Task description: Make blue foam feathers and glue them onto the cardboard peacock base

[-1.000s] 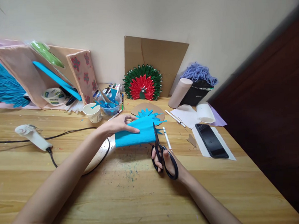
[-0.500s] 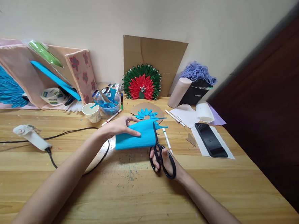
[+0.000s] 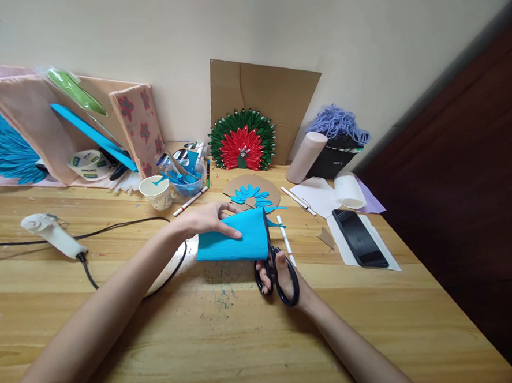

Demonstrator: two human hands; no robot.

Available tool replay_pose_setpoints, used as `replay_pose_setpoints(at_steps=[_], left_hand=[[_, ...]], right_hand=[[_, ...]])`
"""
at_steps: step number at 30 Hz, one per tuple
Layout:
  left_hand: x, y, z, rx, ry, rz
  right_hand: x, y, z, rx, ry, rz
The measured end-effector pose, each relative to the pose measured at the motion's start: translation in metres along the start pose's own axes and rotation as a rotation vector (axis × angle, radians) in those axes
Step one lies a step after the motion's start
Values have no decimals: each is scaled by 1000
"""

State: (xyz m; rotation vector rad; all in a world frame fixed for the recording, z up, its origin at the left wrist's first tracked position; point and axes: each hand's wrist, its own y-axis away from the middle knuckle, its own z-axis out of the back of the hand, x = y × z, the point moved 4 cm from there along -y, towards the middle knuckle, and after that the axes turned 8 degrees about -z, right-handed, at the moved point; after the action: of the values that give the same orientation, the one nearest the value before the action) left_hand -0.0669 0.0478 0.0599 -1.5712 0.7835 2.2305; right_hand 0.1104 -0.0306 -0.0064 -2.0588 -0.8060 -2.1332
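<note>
My left hand [image 3: 215, 221] pinches a folded sheet of blue crepe paper [image 3: 235, 245], thumb on top and the other fingers behind it. In my right hand [image 3: 283, 274] are black-handled scissors [image 3: 285, 286], fingers through the loops. Their blades lie along the paper's right edge, partly hidden by it. Narrow blue strips stick out to the right at the paper's top corner. Just behind the paper lies a round cardboard disc [image 3: 269, 187] bearing a ring of blue petals [image 3: 250, 195].
A glue gun [image 3: 54, 234] with a black cord lies at left. A paper cup [image 3: 157, 194] and a bowl of blue scraps [image 3: 184, 178] stand behind my left hand. A red-green peacock craft [image 3: 241, 141] leans on cardboard [image 3: 266, 88]. A phone [image 3: 360, 238] and markers [image 3: 285, 239] are at right.
The scissor blades have come closer together along the paper's right edge. The blue strips at the corner have shifted, and the paper's lower edge has tipped slightly down.
</note>
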Motion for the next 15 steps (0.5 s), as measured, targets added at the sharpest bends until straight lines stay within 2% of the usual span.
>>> replay_pose_setpoints(at_steps=[3, 7, 10, 15], left_hand=[[0, -1, -3, 25, 25, 0], [0, -2, -1, -14, -19, -26], [0, 0, 1, -10, -51, -32], [1, 1, 1, 46, -130, -7]], right_hand=[[-2, -3, 0, -37, -4, -16], [-5, -6, 1, -110, -37, -67], [-5, -6, -2, -67, -51, -82], [-4, -4, -3, -20, -1, -26]])
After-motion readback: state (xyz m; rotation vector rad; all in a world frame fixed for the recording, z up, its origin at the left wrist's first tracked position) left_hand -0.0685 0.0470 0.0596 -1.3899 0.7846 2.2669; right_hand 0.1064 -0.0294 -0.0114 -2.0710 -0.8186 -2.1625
